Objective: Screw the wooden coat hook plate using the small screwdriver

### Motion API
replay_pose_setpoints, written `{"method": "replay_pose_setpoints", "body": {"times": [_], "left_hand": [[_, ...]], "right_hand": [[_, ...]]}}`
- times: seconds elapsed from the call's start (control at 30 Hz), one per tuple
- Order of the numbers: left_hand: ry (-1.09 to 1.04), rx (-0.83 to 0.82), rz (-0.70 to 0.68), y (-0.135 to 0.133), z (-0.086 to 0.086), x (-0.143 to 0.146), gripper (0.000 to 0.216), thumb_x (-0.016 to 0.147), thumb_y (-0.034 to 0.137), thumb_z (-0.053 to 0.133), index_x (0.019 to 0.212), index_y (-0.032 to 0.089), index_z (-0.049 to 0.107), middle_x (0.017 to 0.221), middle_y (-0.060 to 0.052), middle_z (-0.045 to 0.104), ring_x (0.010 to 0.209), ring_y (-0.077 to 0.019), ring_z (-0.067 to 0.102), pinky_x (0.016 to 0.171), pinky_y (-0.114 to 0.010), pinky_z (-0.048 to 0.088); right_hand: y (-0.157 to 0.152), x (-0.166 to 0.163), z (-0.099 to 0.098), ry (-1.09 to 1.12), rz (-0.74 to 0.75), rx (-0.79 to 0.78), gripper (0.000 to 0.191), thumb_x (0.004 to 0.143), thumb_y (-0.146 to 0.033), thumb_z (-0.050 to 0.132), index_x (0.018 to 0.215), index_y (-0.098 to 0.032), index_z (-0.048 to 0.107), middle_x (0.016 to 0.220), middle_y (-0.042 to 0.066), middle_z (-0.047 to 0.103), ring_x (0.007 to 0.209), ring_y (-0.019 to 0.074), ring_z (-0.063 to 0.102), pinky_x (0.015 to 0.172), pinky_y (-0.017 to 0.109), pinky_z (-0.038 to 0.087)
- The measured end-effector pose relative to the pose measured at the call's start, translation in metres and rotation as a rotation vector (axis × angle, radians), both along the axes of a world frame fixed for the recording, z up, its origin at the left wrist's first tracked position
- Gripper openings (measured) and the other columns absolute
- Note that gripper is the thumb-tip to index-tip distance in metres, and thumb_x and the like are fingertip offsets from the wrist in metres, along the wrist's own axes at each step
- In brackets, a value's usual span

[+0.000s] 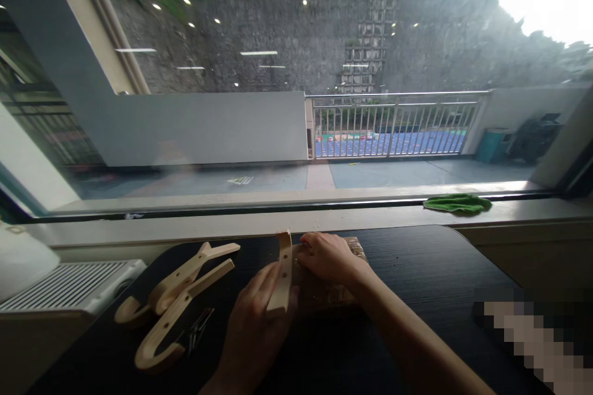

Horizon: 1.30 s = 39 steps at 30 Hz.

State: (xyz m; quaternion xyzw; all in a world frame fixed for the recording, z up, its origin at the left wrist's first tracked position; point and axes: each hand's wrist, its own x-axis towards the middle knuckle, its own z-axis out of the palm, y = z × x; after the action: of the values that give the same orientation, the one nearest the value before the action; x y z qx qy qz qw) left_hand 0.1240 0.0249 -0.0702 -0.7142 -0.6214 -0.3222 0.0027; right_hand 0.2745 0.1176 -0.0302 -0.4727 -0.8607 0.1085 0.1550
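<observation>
In the head view, my left hand (pixel 259 311) is closed around a pale wooden hook (pixel 284 271) with small holes along its flat face. It is held upright at the left side of a brown cardboard box (pixel 319 293). My right hand (pixel 331 256) lies over the top of that box, fingers curled toward the hook; whatever its fingertips pinch is hidden. Several similar wooden hooks (pixel 178 311) lie to the left, some overlapping. Between them and my left hand is a small bunch of thin metal pieces (pixel 200 328), perhaps screws.
Everything rests on a black table (pixel 417 296) pushed against a window sill (pixel 231 222). A green cloth (pixel 458 203) lies on the sill. At the left stands a white slatted unit (pixel 74 284). A blurred-out patch (pixel 532 333) covers the lower right.
</observation>
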Motion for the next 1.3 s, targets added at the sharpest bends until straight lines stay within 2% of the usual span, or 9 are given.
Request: {"method": "replay_pose_setpoints", "body": {"times": [0.23,0.37,0.43,0.5,0.67,0.73,0.87,1.07,1.3], "left_hand": [[0.061,0.018,0.031,-0.003,0.0,0.003,0.042,0.079,0.038,0.043,0.118,0.021,0.045,0.12,-0.007,0.05,0.109,-0.0231,0.046,0.092,-0.038,0.039],[0.042,-0.001,-0.033,-0.009,0.012,-0.003,0.053,0.074,0.042,0.049,0.121,0.019,0.042,0.121,-0.008,0.049,0.111,-0.0233,0.045,0.092,-0.037,0.039],[0.025,-0.06,-0.074,-0.014,0.022,-0.015,0.054,0.073,0.042,0.051,0.122,0.02,0.043,0.122,-0.006,0.05,0.111,-0.0221,0.046,0.092,-0.034,0.039],[0.014,-0.148,-0.061,-0.017,0.035,-0.036,0.041,0.074,0.041,0.049,0.11,0.024,0.054,0.113,-0.003,0.057,0.105,-0.0208,0.051,0.09,-0.033,0.041],[0.005,-0.274,0.174,-0.018,0.06,-0.099,0.027,0.072,0.04,0.049,0.085,0.025,0.067,0.092,-0.001,0.067,0.089,-0.0217,0.059,0.078,-0.028,0.045],[0.038,-0.362,0.185,-0.016,0.065,-0.114,0.025,0.07,0.038,0.05,0.077,0.024,0.069,0.086,-0.001,0.068,0.081,-0.0218,0.061,0.071,-0.027,0.045],[0.086,-0.46,0.124,-0.011,0.066,-0.124,0.022,0.068,0.032,0.049,0.069,0.025,0.07,0.077,-0.002,0.068,0.071,-0.0196,0.061,0.066,-0.025,0.042],[0.209,-0.482,0.083,-0.007,0.06,-0.119,0.016,0.062,0.021,0.052,0.059,0.024,0.067,0.07,-0.004,0.065,0.064,-0.0195,0.06,0.059,-0.027,0.04],[0.25,-0.476,0.065,-0.001,0.05,-0.121,0.011,0.06,0.02,0.054,0.059,0.021,0.064,0.066,-0.005,0.063,0.065,-0.0207,0.058,0.06,-0.029,0.039]], "right_hand": [[0.001,-0.001,-0.002,-0.009,0.006,-0.006,0.041,0.078,-0.041,0.039,0.112,-0.023,0.051,0.101,0.006,0.06,0.087,0.0207,0.056,0.069,0.028,0.035],[0.001,-0.002,-0.005,-0.006,0.011,0.017,0.038,0.078,-0.042,0.039,0.109,-0.024,0.052,0.097,0.005,0.061,0.084,0.0206,0.056,0.066,0.028,0.035],[0.002,-0.001,-0.007,0.003,0.02,0.028,0.038,0.078,-0.043,0.038,0.109,-0.024,0.052,0.095,0.005,0.062,0.083,0.0207,0.057,0.065,0.028,0.034],[0.002,-0.001,-0.007,-0.001,0.016,0.029,0.037,0.079,-0.044,0.038,0.107,-0.024,0.053,0.093,0.005,0.062,0.082,0.0213,0.057,0.064,0.028,0.034],[-0.001,-0.001,-0.005,-0.03,-0.002,-0.006,0.039,0.08,-0.045,0.038,0.107,-0.023,0.053,0.096,0.007,0.061,0.085,0.0218,0.056,0.066,0.029,0.034],[-0.002,-0.002,-0.003,-0.041,-0.012,-0.017,0.039,0.08,-0.045,0.037,0.109,-0.023,0.053,0.098,0.007,0.061,0.086,0.0217,0.055,0.067,0.029,0.033],[-0.003,-0.002,-0.004,-0.052,-0.018,-0.004,0.039,0.081,-0.045,0.035,0.106,-0.022,0.054,0.096,0.007,0.061,0.084,0.0216,0.056,0.064,0.028,0.033],[-0.001,-0.001,-0.005,-0.041,0.009,0.009,0.04,0.081,-0.047,0.033,0.104,-0.022,0.055,0.093,0.006,0.061,0.078,0.0198,0.056,0.061,0.026,0.032],[-0.001,-0.001,-0.004,-0.05,0.009,0.008,0.038,0.081,-0.045,0.035,0.103,-0.022,0.056,0.094,0.006,0.061,0.079,0.0194,0.056,0.063,0.026,0.033]]}}
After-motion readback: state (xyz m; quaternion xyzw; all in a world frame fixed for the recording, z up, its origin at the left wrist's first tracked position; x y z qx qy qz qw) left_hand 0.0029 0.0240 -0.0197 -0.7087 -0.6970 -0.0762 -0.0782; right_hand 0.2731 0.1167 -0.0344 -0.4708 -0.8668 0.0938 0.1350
